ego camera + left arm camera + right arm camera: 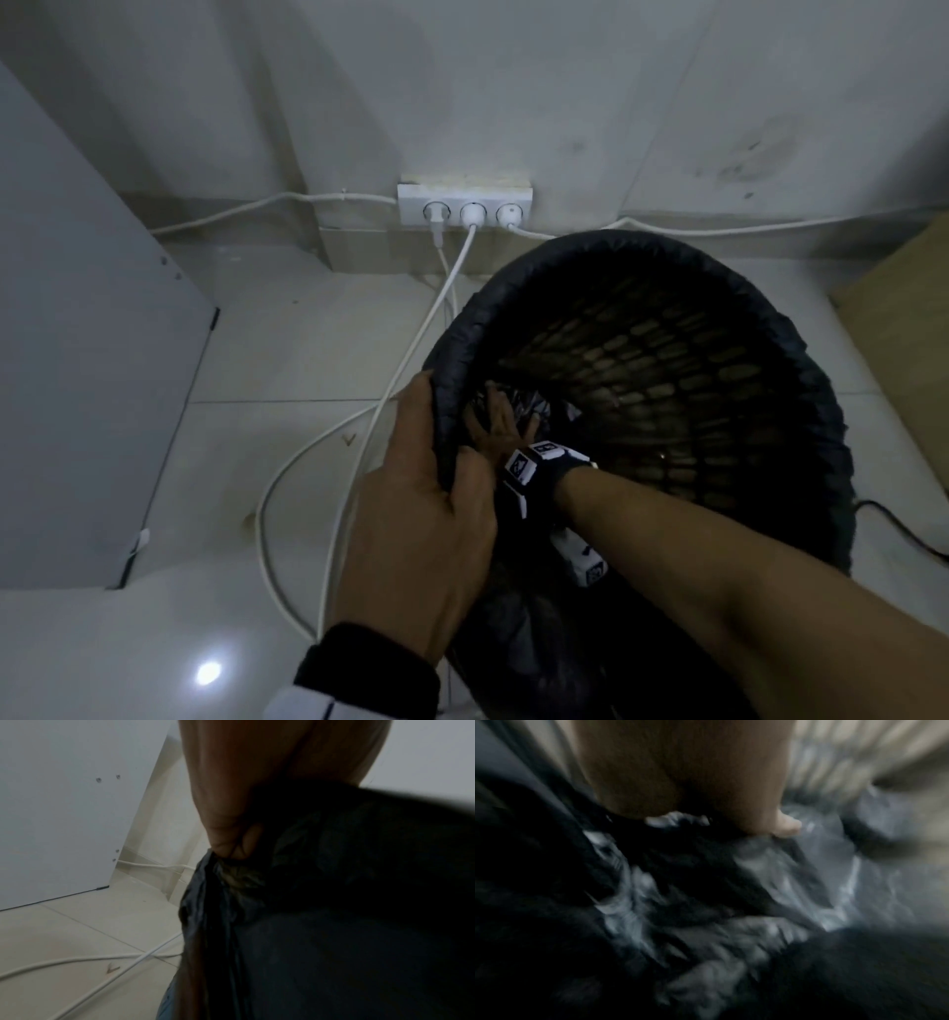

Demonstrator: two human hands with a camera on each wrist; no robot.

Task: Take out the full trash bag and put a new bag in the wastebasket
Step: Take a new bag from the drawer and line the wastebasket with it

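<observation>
A dark mesh wastebasket (667, 334) stands on the tiled floor, tipped toward me. A black trash bag (590, 252) is folded over its rim. My left hand (436, 452) grips the rim's left side over the bag, thumb inside and fingers outside; the left wrist view shows this left hand (231, 833) against the dark bag (334, 943). My right hand (498, 421) reaches into the basket, its fingers spread flat on crumpled bag plastic low inside. In the blurred right wrist view, the right hand (693, 780) lies on shiny bag folds (795, 872).
A white wall socket block (464, 205) sits behind the basket, with white cables (411, 360) running over the floor at its left. A grey cabinet panel (77, 360) stands left, a cardboard box (904, 318) right, and a black cable (898, 529) trails lower right.
</observation>
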